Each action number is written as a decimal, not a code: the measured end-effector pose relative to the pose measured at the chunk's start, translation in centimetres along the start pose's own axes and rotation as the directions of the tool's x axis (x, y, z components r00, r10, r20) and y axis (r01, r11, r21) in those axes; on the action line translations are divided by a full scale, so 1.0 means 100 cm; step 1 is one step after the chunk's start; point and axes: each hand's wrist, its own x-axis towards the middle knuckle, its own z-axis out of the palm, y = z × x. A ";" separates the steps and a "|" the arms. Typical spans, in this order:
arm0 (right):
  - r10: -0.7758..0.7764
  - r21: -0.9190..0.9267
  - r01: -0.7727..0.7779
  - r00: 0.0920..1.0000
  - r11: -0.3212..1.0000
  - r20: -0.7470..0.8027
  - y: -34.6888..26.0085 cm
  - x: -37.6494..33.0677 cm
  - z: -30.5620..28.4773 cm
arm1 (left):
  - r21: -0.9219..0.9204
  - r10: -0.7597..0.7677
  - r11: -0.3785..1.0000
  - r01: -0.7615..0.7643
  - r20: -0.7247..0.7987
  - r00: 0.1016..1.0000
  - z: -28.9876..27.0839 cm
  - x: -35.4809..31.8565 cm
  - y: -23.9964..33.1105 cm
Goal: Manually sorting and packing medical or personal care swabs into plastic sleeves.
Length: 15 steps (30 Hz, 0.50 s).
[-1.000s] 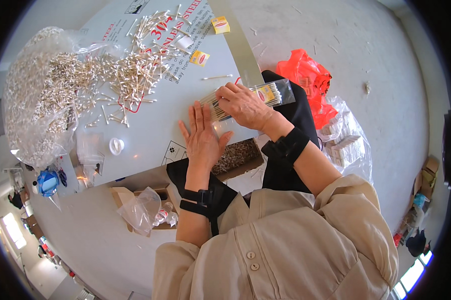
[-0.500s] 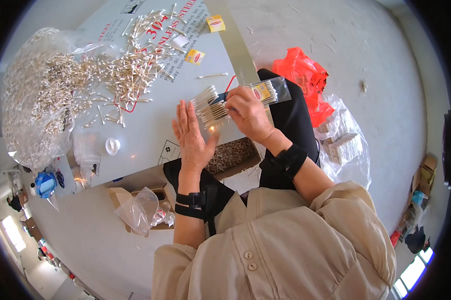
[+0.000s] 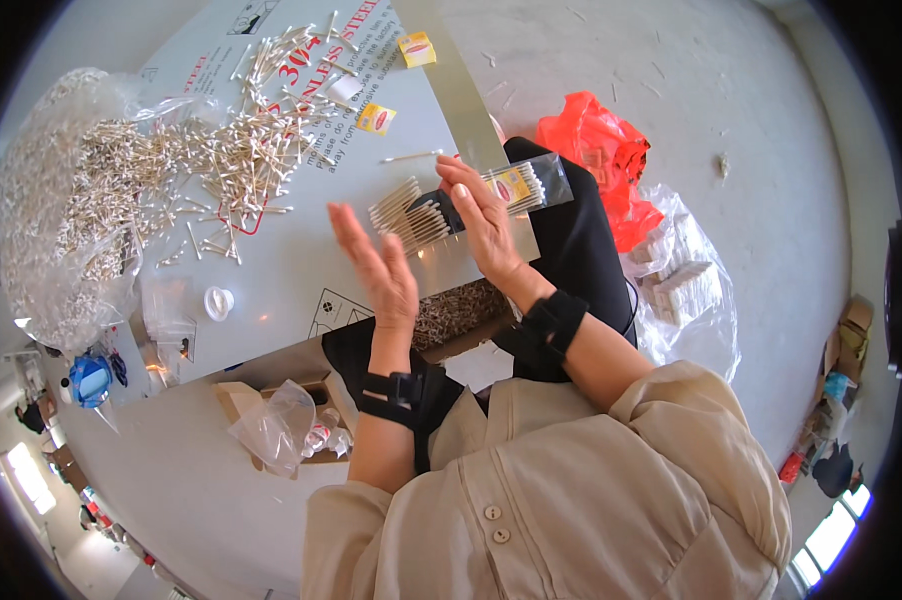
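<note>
A bunch of cotton swabs [image 3: 409, 214] lies at the table's near right, half of it out of a clear plastic bag [image 3: 556, 178]. More swabs and a yellow card [image 3: 511, 186] show inside the bag, which reaches past the table edge over my leg. My right hand [image 3: 489, 228] is over the middle of the bag with its fingers stretched out; whether it touches the bag I cannot tell. On the near side of the loose swab ends, my left hand [image 3: 383, 280] is raised, empty, its fingers extended and the thumb apart.
A heap of loose swabs [image 3: 256, 150] spreads from a large clear bag [image 3: 31, 220] on the left. Yellow cards [image 3: 376, 119], a white round lid [image 3: 218, 303] and small clear bags [image 3: 166, 310] lie on the table. Right of my leg are a red bag [image 3: 596, 165] and a clear bag of packs [image 3: 683, 285].
My left hand has drawn away from the swabs, to the left and nearer me. My right hand's bent fingers have straightened, and the swabs' ends look more staggered.
</note>
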 end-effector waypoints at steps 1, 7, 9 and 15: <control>0.001 0.003 -0.001 1.000 1.000 0.001 0.004 0.005 0.004 | -0.193 -0.127 0.975 0.106 -0.099 0.987 0.002 0.004 -0.002; -0.049 -0.097 0.058 0.995 0.994 0.089 0.010 0.026 0.019 | -0.531 -0.279 0.833 0.156 -0.159 0.947 0.017 0.028 -0.006; -0.034 -0.136 0.054 0.989 0.989 0.145 0.010 0.028 0.018 | -0.545 -0.263 0.825 0.148 -0.140 0.955 0.019 0.031 -0.004; 0.090 0.025 -0.092 0.995 0.995 0.048 0.010 0.008 0.018 | -0.616 -0.271 0.772 0.156 -0.098 0.958 0.016 0.031 -0.006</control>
